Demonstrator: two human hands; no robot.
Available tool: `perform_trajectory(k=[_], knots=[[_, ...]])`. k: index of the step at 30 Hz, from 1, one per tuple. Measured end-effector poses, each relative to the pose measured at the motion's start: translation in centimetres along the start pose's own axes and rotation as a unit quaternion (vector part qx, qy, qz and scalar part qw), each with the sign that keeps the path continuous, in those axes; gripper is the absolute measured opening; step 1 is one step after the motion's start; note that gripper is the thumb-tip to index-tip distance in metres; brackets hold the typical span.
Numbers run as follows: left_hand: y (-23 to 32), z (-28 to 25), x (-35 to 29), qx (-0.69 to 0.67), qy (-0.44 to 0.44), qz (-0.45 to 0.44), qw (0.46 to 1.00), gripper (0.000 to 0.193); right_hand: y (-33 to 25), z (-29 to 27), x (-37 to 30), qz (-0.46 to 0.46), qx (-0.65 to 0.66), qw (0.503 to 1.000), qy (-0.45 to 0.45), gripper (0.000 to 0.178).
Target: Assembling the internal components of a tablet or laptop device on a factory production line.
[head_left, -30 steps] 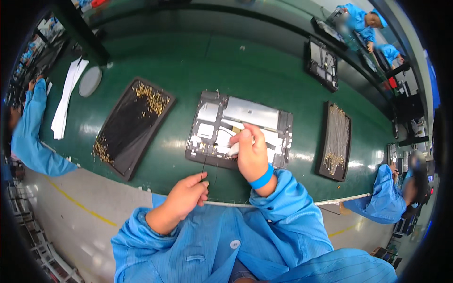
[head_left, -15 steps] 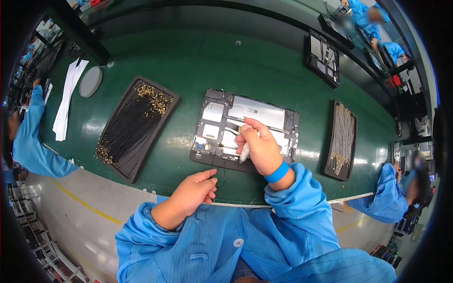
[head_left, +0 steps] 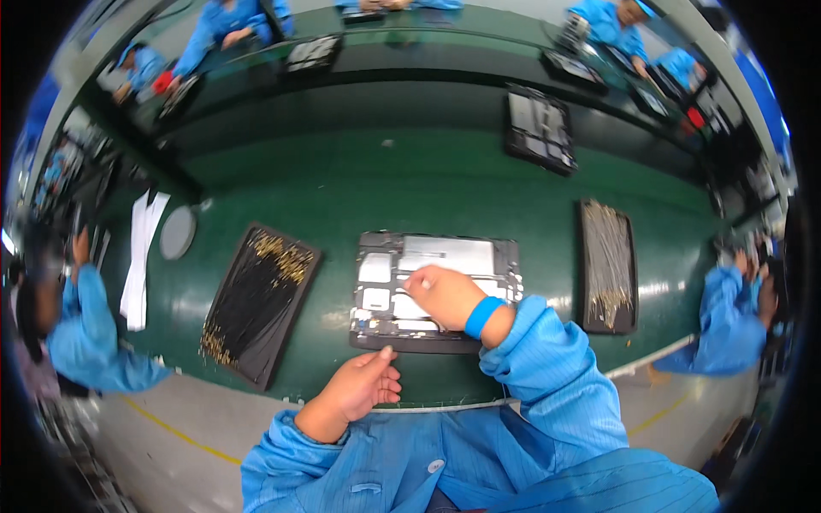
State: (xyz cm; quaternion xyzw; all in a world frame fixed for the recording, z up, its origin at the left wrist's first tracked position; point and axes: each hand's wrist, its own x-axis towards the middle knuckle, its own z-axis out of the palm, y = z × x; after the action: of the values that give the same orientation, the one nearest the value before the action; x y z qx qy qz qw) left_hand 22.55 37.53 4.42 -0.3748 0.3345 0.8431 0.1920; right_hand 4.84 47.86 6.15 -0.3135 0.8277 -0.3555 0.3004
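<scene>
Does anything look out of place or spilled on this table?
A tiny golden bit lies on the green table just outside the near end of the tray of grey wires, apart from the gold ends inside. It's too small to identify. I see no clear damage on the opened tablet.

Two cable trays (head_left: 286,323) (head_left: 631,316), one round disc (head_left: 178,232), one wristband (head_left: 485,317)
</scene>
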Motion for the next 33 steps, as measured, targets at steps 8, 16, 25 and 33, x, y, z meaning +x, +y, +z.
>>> perform_trajectory(k=[8,16,25,33], knots=[[0.8,-2.5,0.4,-0.095,-0.185,-0.022,0.978,0.039,13.4,-11.8,-13.7,0.219,-0.077,0.816,0.529,0.036],[0.6,-3.1,0.7,-0.096,-0.187,-0.037,0.977,0.038,15.1,-10.1,-16.5,0.337,-0.234,0.794,0.448,0.026],[1.0,-2.6,0.5,-0.089,-0.188,-0.042,0.977,0.038,14.8,-9.5,-17.5,0.303,-0.172,0.759,0.551,0.030],[0.9,-2.5,0.8,-0.063,-0.172,-0.025,0.983,0.035,14.4,-9.4,-19.6,0.331,-0.095,0.784,0.516,0.035]])
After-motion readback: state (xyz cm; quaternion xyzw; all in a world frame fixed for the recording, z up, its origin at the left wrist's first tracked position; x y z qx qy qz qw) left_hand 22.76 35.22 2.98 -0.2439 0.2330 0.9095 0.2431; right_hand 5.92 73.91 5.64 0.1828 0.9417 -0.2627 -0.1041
